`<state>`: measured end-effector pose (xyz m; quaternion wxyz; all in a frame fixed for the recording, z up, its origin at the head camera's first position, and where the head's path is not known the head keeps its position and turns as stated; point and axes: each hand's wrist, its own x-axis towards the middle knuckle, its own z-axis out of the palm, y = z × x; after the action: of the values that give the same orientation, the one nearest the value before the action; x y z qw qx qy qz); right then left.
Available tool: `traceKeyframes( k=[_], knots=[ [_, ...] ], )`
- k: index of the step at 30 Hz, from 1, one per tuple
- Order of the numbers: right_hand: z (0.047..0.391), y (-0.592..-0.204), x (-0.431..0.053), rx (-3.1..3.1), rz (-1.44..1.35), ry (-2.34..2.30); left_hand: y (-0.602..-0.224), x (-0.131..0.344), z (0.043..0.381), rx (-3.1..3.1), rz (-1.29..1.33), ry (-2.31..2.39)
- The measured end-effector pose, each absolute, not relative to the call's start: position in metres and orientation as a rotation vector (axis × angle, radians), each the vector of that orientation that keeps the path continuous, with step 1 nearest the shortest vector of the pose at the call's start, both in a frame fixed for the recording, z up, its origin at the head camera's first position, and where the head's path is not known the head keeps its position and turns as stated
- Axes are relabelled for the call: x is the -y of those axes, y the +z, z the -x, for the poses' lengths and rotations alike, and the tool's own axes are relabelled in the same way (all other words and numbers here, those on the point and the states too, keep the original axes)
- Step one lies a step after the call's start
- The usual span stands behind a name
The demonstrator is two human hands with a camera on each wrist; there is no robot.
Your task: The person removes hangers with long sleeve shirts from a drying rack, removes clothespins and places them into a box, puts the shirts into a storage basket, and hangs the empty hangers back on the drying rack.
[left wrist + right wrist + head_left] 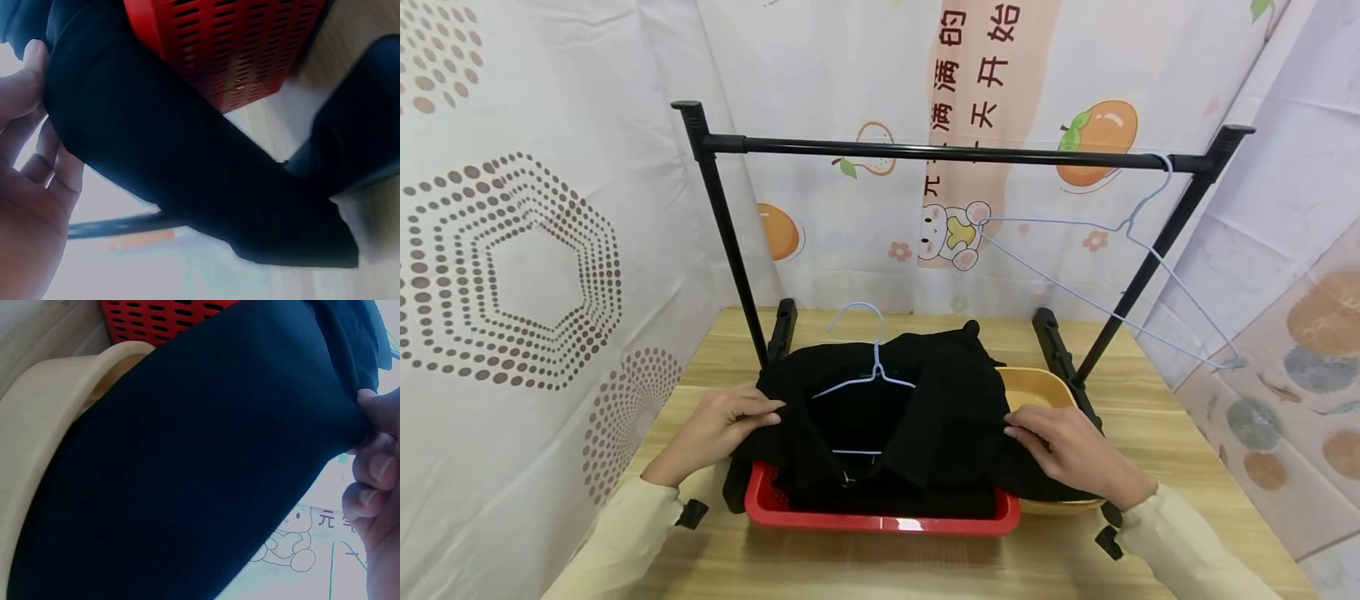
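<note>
A black collared garment [955, 417] lies spread over a red basket [880, 522], its neck opening towards me. Inside the neck sits a light-blue wire hanger [877, 371], its hook standing up above the collar. My left hand [730, 425] pinches the garment's left shoulder between thumb and fingers. On the opposite shoulder, my right hand [1063, 446] pinches the cloth in the same way. In the left wrist view a black sleeve [187, 150] hangs down beside the basket. The right wrist view has the other sleeve [169, 444] draped over a yellow basin [37, 425].
A black rack's crossbar [925, 152] spans behind the garment, its posts standing left and right on the wooden table [700, 550]. Another light-blue hanger [1131, 225] hangs at the bar's right end. Printed curtains [820, 75] surround the table.
</note>
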<state>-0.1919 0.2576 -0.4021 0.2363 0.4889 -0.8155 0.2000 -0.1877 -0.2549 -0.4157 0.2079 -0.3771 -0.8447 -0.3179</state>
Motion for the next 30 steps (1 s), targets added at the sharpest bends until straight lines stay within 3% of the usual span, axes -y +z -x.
traceKeyframes(
  k=[16,30],
  knots=[
    [0.194,-0.395,-0.232,2.186,-1.356,0.544,-0.375,0.207,0.203,2.289,1.131,-0.784],
    [0.196,-0.393,-0.217,2.176,-1.356,0.524,-0.361,0.184,0.216,2.188,1.193,-0.732]
  ],
)
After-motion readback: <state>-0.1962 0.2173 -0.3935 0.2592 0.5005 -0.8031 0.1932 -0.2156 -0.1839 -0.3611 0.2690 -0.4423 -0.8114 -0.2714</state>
